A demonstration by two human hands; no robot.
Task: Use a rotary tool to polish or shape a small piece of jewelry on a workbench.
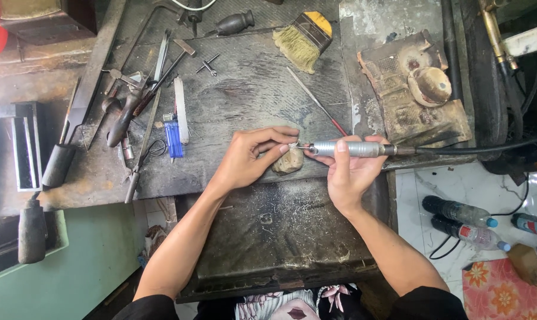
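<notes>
So the piece (292, 144) is a tiny pale bit of metal, too small for me to tell what it is, pinched in the left hand (252, 155) fingertips right over a tan lump (288, 161) on the counter (244, 89), which looks like a rest to steady it. Left grip is clenched on the piece; right hand (348, 172) is wrapped around a silver rotary tool (348, 148), held like a pen so the tip meets the piece, with its black hose (488, 148) trailing off to the right. Both hands brace near the counter edge, I guess for control. Further out: a thin file (316, 102) just above, a blue lighter (173, 138) to the left among pliers and hammers, a brush (304, 38) up top, a scorched block (413, 89) at right, bottles (461, 222) on the floor.
</notes>
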